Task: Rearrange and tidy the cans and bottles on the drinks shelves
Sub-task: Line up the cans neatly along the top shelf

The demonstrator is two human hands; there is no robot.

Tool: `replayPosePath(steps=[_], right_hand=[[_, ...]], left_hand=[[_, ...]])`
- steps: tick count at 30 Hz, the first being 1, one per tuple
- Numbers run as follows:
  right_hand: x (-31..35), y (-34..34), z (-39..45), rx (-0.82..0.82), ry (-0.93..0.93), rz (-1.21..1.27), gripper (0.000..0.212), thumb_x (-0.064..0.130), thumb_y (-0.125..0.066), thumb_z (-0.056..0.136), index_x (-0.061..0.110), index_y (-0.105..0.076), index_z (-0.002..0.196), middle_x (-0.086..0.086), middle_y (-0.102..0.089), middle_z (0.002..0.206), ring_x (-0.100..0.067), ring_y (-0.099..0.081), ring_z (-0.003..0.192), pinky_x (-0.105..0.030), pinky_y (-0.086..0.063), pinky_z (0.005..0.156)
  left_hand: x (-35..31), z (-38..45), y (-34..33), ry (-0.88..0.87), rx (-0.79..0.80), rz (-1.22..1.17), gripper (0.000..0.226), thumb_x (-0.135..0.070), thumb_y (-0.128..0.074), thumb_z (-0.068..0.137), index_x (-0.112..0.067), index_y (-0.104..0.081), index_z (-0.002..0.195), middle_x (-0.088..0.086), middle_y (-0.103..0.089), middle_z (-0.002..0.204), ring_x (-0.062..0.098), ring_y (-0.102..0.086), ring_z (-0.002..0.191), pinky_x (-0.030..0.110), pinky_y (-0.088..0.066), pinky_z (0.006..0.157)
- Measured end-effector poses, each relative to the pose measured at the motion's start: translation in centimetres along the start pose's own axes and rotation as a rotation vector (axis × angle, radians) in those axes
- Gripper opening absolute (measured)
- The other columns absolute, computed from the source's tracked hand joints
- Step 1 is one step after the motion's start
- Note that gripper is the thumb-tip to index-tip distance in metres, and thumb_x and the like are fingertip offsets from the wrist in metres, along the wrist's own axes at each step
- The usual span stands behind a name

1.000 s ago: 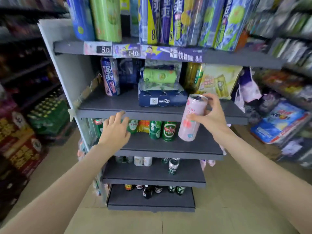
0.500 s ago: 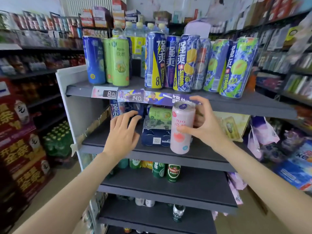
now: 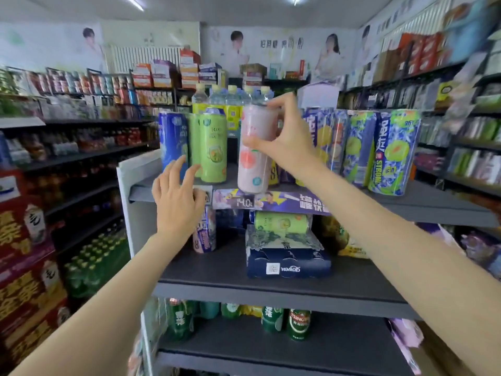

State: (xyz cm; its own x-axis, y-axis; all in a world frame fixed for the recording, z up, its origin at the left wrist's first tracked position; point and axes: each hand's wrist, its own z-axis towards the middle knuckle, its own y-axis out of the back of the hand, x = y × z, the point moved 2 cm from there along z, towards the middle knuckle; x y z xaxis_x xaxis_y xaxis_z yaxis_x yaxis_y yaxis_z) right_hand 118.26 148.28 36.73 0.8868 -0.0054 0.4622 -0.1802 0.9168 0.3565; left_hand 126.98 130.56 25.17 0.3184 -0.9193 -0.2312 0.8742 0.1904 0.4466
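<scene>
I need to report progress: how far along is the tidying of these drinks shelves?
Done: tall cans stand upright on the top shelf. In hand: the right hand holds a pink can there. Left: a green can lies sideways on the boxed pack.

The right hand (image 3: 287,147) has carried the pink can (image 3: 256,150) up — from beside the green beer cans (image 3: 284,322) on a lower shelf to the top shelf (image 3: 433,204) (between the green can (image 3: 212,149) and the blue-yellow ones). The left hand (image 3: 177,202) has risen too — fingers now at the top shelf's front edge.
</scene>
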Motion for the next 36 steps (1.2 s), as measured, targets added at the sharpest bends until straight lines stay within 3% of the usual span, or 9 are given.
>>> replayPosePath(steps=[4,10,13,17,20,23,29,32,36], right_hand=[[-0.4,-4.5,1.7,-0.015,-0.031,-0.226,0.060,0.028,-0.079,0.072,0.011,-0.039,0.113,-0.002,-0.047,0.111,-0.016,-0.047,0.092,-0.027,-0.033,0.070],[-0.9,-7.2,3.1,-0.030,0.000,-0.583,0.064,0.036,-0.073,0.078,0.003,-0.037,0.119,-0.012,-0.035,0.127,-0.027,-0.051,0.101,-0.022,-0.034,0.065],[-0.5,-7.5,3.7,0.010,0.074,-0.869,0.074,0.047,-0.066,0.080,0.001,-0.035,0.129,-0.014,-0.031,0.137,-0.028,-0.037,0.120,-0.029,-0.040,0.088],[-0.7,-6.3,4.1,0.246,0.109,-1.152,0.088,0.053,-0.069,0.074,0.006,-0.028,0.136,-0.010,-0.034,0.141,-0.027,-0.023,0.134,-0.044,-0.020,0.108],[-1.2,-5.7,4.1,0.308,0.088,-1.189,0.097,0.050,-0.075,0.069,0.010,-0.023,0.141,-0.006,-0.031,0.145,-0.025,-0.014,0.141,-0.053,-0.001,0.114],[-1.5,-6.6,4.6,0.298,0.089,-1.219,0.095,0.049,-0.075,0.069,0.010,-0.025,0.140,-0.005,-0.032,0.145,-0.024,-0.012,0.142,-0.054,0.007,0.113],[-2.4,-8.6,6.0,0.315,0.053,-1.220,0.091,0.045,-0.074,0.072,0.008,-0.025,0.139,-0.006,-0.035,0.139,-0.023,-0.027,0.135,-0.054,0.011,0.111],[-2.2,-8.2,7.1,0.371,0.085,-1.247,0.073,0.033,-0.072,0.079,0.009,-0.032,0.136,-0.005,-0.042,0.135,-0.023,-0.032,0.132,-0.054,0.010,0.112],[-1.0,-6.0,9.8,0.430,-0.037,-1.015,0.063,0.033,-0.071,0.079,0.018,-0.041,0.132,-0.004,-0.051,0.130,-0.024,-0.038,0.129,-0.051,-0.008,0.113]], left_hand=[[2.7,2.4,0.5,0.044,0.015,-0.038,0.048,-0.019,-0.044,0.080,-0.016,-0.055,0.126,0.018,-0.032,0.147,0.040,-0.026,0.135,0.052,-0.020,0.107],[3.9,5.9,0.2,0.022,0.048,-0.124,0.063,-0.041,-0.038,0.080,-0.023,-0.039,0.140,0.020,-0.017,0.152,0.039,-0.014,0.140,0.055,-0.016,0.108],[3.7,7.5,0.0,0.017,0.056,-0.151,0.072,-0.042,-0.051,0.081,-0.028,-0.024,0.146,0.018,-0.004,0.155,0.039,-0.004,0.141,0.056,-0.012,0.109],[4.0,8.5,-0.4,0.045,0.079,-0.193,0.090,-0.028,-0.069,0.080,-0.028,-0.011,0.148,0.022,0.006,0.154,0.044,-0.002,0.140,0.055,-0.013,0.110],[5.0,8.3,-1.4,0.031,0.133,-0.189,0.093,-0.012,-0.067,0.082,-0.029,-0.004,0.148,0.025,0.009,0.152,0.046,-0.009,0.138,0.051,-0.018,0.111],[5.4,7.7,-2.3,0.054,0.162,-0.235,0.092,0.000,-0.061,0.084,-0.033,-0.003,0.147,0.020,0.011,0.154,0.043,-0.015,0.137,0.048,-0.028,0.106],[5.8,7.6,-2.1,0.100,0.133,-0.410,0.087,0.003,-0.062,0.081,-0.035,-0.017,0.145,0.016,-0.004,0.153,0.038,-0.017,0.137,0.045,-0.027,0.104],[6.0,7.9,-1.7,0.125,0.086,-0.480,0.084,-0.003,-0.068,0.079,-0.028,-0.023,0.145,0.019,-0.015,0.149,0.039,-0.024,0.134,0.045,-0.028,0.106],[4.8,10.6,-0.1,0.017,-0.130,-0.436,0.062,-0.017,-0.059,0.081,-0.015,-0.038,0.139,0.023,-0.032,0.140,0.038,-0.034,0.126,0.050,-0.031,0.101]])
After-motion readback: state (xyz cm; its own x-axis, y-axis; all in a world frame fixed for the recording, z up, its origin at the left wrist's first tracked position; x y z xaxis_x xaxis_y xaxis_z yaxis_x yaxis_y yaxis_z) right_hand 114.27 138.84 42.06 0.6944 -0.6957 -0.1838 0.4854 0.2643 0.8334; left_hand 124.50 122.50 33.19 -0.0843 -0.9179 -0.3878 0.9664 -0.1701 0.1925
